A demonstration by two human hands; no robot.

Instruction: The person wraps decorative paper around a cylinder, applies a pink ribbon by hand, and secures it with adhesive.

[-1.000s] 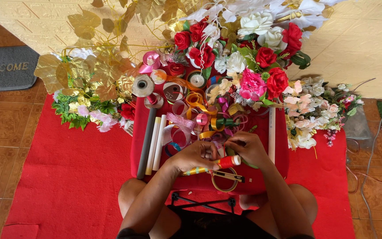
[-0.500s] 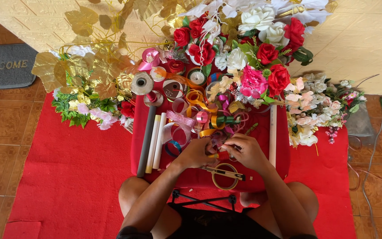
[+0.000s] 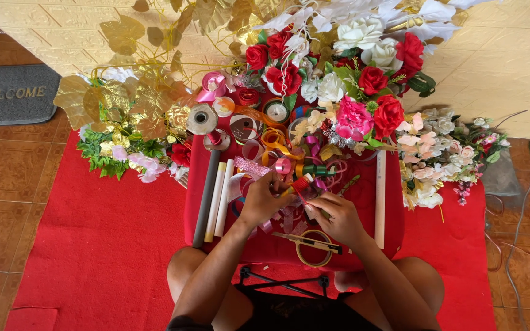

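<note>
Two hands at work over a red-draped table, seen from the head camera. Left hand clenched around a red and yellow strip of ribbon; right hand pinching the same strip's lower end, just above the tabletop. Nothing tied or shaped yet, judging by the loose strip; most spools unopened. Three rolled tubes laid side by side at left, one long white stick at right, one ring of tape with a dark tool across it near the table's front edge. Roughly ten ribbon spools behind, too crowded for an exact count. Five red fabric roses, one pink bloom.
</note>
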